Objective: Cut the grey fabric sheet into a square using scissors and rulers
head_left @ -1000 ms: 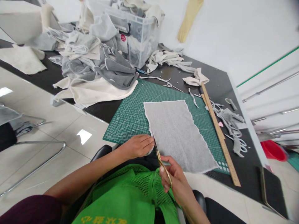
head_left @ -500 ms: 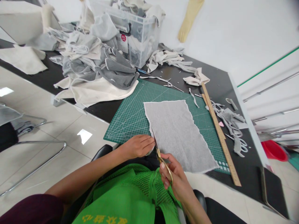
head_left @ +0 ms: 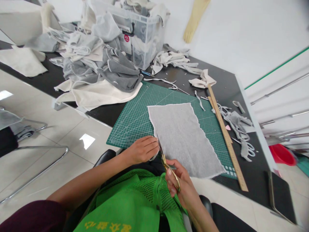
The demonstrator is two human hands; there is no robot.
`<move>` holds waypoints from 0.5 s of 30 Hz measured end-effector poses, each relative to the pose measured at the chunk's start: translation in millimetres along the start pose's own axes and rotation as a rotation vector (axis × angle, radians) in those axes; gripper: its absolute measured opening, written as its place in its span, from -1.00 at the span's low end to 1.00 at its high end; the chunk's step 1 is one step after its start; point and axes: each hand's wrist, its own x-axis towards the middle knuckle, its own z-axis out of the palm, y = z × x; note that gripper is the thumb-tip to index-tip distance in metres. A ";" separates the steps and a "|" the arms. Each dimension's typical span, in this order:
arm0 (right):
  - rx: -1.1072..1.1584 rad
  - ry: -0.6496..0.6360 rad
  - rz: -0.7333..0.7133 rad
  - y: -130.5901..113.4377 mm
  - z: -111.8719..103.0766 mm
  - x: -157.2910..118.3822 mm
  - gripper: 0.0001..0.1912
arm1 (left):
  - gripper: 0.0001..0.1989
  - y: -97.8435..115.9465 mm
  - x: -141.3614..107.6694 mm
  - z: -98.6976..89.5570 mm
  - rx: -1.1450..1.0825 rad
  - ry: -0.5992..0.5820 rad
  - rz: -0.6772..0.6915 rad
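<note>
A light grey piece of fabric [head_left: 185, 138] with wavy edges lies on a green cutting mat [head_left: 130, 122]. Gold-handled scissors [head_left: 164, 160] are gripped in my right hand [head_left: 182, 178], with fingers through the handle loops. Their blades lie along the fabric's left edge, pointing away from me. Pinched in my left hand [head_left: 143, 149], just left of the blades, is the edge of the fabric; a small bit of it hangs below the fingers.
A wooden ruler [head_left: 227, 135] lies along the mat's right side, near fabric scraps [head_left: 238, 124]. Behind stand a clear plastic bin [head_left: 149, 38] full of cloth and a heap of grey and cream fabric [head_left: 96, 64]. A dark phone-like slab [head_left: 282, 196] sits at the right corner.
Hardly anything differs. Both hands and the scissors keep their places at the fabric's left edge, and the whole view has shifted very slightly.
</note>
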 end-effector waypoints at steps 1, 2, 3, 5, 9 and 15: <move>0.001 -0.002 0.000 0.0 -0.3 -0.1 -0.58 | -0.87 -0.2 -1.0 0.8 -0.013 0.002 -0.007; 0.000 -0.004 0.001 0.0 -0.7 -0.2 -0.59 | -0.86 -0.3 -2.2 1.7 -0.026 0.002 -0.010; -0.002 -0.006 0.003 -0.1 -1.3 -0.2 -0.59 | -0.86 -0.3 -3.4 2.5 -0.036 -0.002 -0.012; -0.007 -0.008 0.011 -0.5 -2.7 -0.2 -0.57 | -0.85 0.2 -5.5 3.5 -0.040 0.007 -0.019; -0.014 -0.029 0.026 -2.1 -4.8 0.7 -0.55 | -0.83 2.0 -5.4 2.1 -0.026 0.033 0.000; -0.023 -0.031 0.012 -4.0 -5.2 3.5 -0.57 | -0.82 2.6 -2.4 -1.2 -0.008 0.045 0.026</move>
